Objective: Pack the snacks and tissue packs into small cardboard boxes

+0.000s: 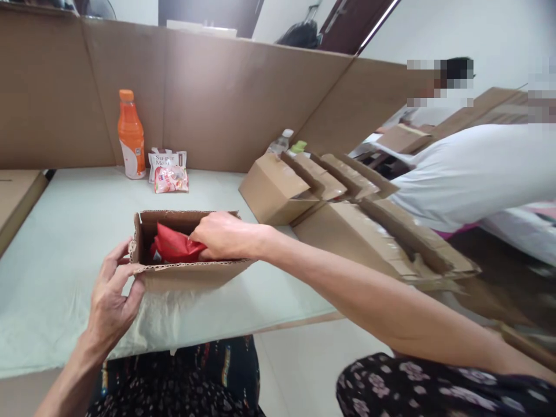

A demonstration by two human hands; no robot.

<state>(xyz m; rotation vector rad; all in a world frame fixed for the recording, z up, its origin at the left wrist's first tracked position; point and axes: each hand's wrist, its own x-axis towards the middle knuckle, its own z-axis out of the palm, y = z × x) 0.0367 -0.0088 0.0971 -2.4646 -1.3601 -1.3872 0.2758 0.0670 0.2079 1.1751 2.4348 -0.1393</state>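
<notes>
An open cardboard box (191, 277) stands on the pale cloth-covered table in front of me. My left hand (113, 289) grips its left end, the fingers at the edge and the thumb at the near side. My right hand (223, 236) reaches in over the right part of the box, with its fingers closed on a red packet (176, 244). That packet lies partly inside the box, and its lower part is hidden by the near wall. Behind the box are an orange drink bottle (131, 139), a white packet (178, 157) and a small pink packet (172, 180).
Several open cardboard boxes (278, 188) stand to the right, with a clear bottle (282, 141) and a green-capped item (299, 147) among them. A tall cardboard panel (217, 98) borders the table's back. At the right is another person in a white top (478, 168).
</notes>
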